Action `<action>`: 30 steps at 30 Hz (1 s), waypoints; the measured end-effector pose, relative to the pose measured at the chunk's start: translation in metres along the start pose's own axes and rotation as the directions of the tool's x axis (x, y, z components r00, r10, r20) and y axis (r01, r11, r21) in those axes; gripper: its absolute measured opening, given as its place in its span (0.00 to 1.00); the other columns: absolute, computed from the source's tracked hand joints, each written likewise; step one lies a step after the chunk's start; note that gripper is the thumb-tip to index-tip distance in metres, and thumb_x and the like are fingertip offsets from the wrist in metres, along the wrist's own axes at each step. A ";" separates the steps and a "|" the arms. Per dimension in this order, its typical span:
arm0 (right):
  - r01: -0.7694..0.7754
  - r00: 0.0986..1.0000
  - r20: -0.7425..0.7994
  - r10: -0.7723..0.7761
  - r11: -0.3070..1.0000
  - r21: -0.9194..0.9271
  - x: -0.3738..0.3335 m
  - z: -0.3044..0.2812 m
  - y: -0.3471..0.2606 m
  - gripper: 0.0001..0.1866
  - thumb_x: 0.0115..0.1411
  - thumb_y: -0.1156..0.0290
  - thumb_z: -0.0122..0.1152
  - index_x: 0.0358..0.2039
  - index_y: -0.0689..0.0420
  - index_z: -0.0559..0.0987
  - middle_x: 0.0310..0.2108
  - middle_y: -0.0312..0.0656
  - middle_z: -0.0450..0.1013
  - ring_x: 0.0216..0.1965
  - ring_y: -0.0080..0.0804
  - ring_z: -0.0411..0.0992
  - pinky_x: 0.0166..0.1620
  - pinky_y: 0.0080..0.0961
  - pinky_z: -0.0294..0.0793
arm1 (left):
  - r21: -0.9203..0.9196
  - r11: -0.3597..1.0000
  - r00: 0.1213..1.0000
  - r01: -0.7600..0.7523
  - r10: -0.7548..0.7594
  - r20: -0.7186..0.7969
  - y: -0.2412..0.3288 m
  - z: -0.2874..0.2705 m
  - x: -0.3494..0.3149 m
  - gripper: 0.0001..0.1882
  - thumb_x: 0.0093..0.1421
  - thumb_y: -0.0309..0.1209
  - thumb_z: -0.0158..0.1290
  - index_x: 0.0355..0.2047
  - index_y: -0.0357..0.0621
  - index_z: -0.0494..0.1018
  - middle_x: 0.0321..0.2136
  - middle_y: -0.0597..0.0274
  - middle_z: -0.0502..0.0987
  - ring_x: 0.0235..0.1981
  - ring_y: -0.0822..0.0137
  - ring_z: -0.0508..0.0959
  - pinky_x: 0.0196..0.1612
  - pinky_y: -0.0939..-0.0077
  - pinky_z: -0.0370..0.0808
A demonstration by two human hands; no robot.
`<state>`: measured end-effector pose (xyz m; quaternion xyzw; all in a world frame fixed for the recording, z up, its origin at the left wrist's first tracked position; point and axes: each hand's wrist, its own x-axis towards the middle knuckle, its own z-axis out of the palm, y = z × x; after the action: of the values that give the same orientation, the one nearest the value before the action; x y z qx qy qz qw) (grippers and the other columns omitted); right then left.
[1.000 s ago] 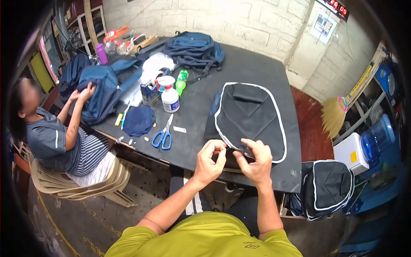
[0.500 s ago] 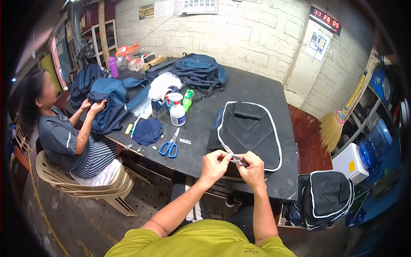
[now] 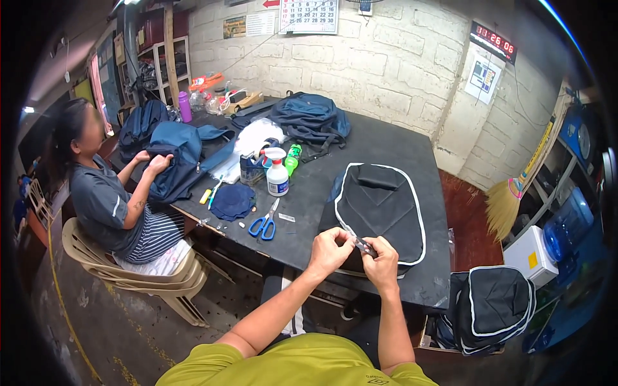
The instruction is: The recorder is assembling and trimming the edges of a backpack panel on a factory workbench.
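Note:
A black backpack (image 3: 380,206) with white piping lies flat on the dark table in front of me. Over its near edge, both my hands are close together. My right hand (image 3: 381,262) is closed around a small dark clipper-like tool (image 3: 365,247), whose tip points toward the left fingers. Beside the white piping, my left hand (image 3: 331,251) is closed in a pinch, thumb against fingers; what lies between them is too small to make out.
Left of the backpack are blue-handled scissors (image 3: 262,228), a round dark blue cloth (image 3: 232,202), a white spray bottle (image 3: 277,177) and a green bottle (image 3: 293,159). A seated co-worker (image 3: 100,193) handles a blue backpack (image 3: 174,154). Another black backpack (image 3: 499,302) sits low at right.
The view has tilted up slightly, so the table's things appear lower and farther right. My hands stay together at the backpack's near edge, the dark tool now angled more downward to the right.

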<state>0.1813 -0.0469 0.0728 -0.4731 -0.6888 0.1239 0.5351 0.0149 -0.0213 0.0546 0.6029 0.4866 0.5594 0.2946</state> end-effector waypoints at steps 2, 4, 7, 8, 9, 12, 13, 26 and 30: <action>0.034 0.999 0.009 -0.034 0.999 -0.018 0.002 -0.002 0.003 0.10 0.58 0.83 0.68 0.41 0.63 0.86 0.27 0.43 0.74 0.25 0.32 0.73 0.31 0.29 0.70 | -0.137 0.987 0.996 0.081 -0.076 0.040 -0.006 0.004 0.001 0.09 0.65 0.31 0.68 0.34 0.37 0.83 0.27 0.74 0.82 0.24 0.85 0.69 0.27 0.81 0.68; 0.025 1.000 0.015 -0.025 1.000 -0.017 0.007 -0.003 0.004 0.10 0.57 0.83 0.68 0.41 0.62 0.86 0.28 0.44 0.75 0.25 0.34 0.74 0.31 0.30 0.71 | -0.175 0.983 0.998 0.054 -0.050 0.023 -0.011 0.012 0.005 0.09 0.66 0.30 0.67 0.34 0.38 0.83 0.26 0.75 0.81 0.24 0.85 0.69 0.27 0.82 0.67; 0.026 0.999 -0.029 -0.026 0.999 -0.027 0.009 -0.006 0.006 0.09 0.58 0.83 0.67 0.40 0.62 0.85 0.29 0.44 0.76 0.25 0.35 0.74 0.31 0.30 0.72 | -0.260 0.962 0.995 0.089 -0.076 0.060 -0.006 0.016 0.006 0.08 0.67 0.30 0.67 0.33 0.38 0.82 0.26 0.76 0.79 0.23 0.87 0.68 0.25 0.84 0.66; 0.034 0.998 -0.052 -0.035 0.999 -0.032 0.010 -0.007 0.009 0.10 0.57 0.83 0.67 0.40 0.62 0.85 0.28 0.44 0.75 0.25 0.34 0.74 0.31 0.30 0.71 | -0.304 0.941 0.987 0.146 -0.118 0.111 -0.004 0.017 0.008 0.08 0.67 0.30 0.67 0.33 0.39 0.82 0.25 0.77 0.78 0.23 0.88 0.67 0.25 0.85 0.65; 0.024 0.998 -0.049 -0.026 0.999 -0.035 0.011 -0.007 0.009 0.10 0.57 0.83 0.67 0.40 0.62 0.85 0.28 0.44 0.75 0.25 0.34 0.74 0.31 0.30 0.71 | -0.327 0.935 0.987 0.139 -0.104 0.124 -0.006 0.019 0.010 0.09 0.65 0.31 0.67 0.32 0.38 0.81 0.25 0.77 0.79 0.22 0.87 0.67 0.26 0.83 0.67; 0.003 0.999 -0.039 -0.005 0.998 -0.056 0.009 -0.013 0.011 0.09 0.58 0.82 0.69 0.40 0.63 0.85 0.29 0.43 0.77 0.25 0.30 0.73 0.31 0.28 0.72 | -0.386 0.896 0.968 0.220 -0.150 0.203 -0.012 0.020 0.004 0.08 0.67 0.30 0.66 0.33 0.39 0.82 0.25 0.77 0.79 0.23 0.87 0.69 0.27 0.83 0.68; -0.009 1.000 -0.026 0.008 0.999 -0.049 0.012 -0.013 0.015 0.12 0.58 0.82 0.70 0.43 0.63 0.84 0.31 0.42 0.77 0.25 0.30 0.72 0.32 0.28 0.72 | -0.391 0.912 0.976 0.127 -0.045 0.212 -0.025 0.022 0.009 0.05 0.71 0.27 0.63 0.38 0.39 0.80 0.28 0.76 0.78 0.24 0.88 0.72 0.26 0.86 0.68; 0.358 0.932 0.075 -0.354 0.871 -0.336 0.001 -0.035 0.006 0.20 0.52 0.80 0.82 0.45 0.56 0.87 0.28 0.37 0.81 0.29 0.37 0.80 0.35 0.33 0.74 | -0.480 0.813 0.908 0.330 -0.134 0.397 -0.025 -0.010 0.007 0.05 0.69 0.26 0.65 0.37 0.38 0.80 0.27 0.75 0.79 0.24 0.87 0.71 0.28 0.87 0.67; 0.353 0.936 0.121 -0.332 0.868 -0.350 -0.001 -0.033 0.011 0.19 0.53 0.80 0.81 0.45 0.55 0.87 0.29 0.38 0.81 0.29 0.38 0.79 0.36 0.33 0.74 | -0.478 0.811 0.905 0.338 -0.141 0.401 -0.023 -0.012 0.005 0.05 0.69 0.26 0.65 0.37 0.38 0.81 0.27 0.76 0.79 0.24 0.87 0.71 0.28 0.87 0.68</action>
<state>0.2153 -0.0534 0.0781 -0.4311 -0.7876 -0.0900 0.4310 -0.0027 -0.0110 0.0379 0.5176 0.3238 0.5153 0.6014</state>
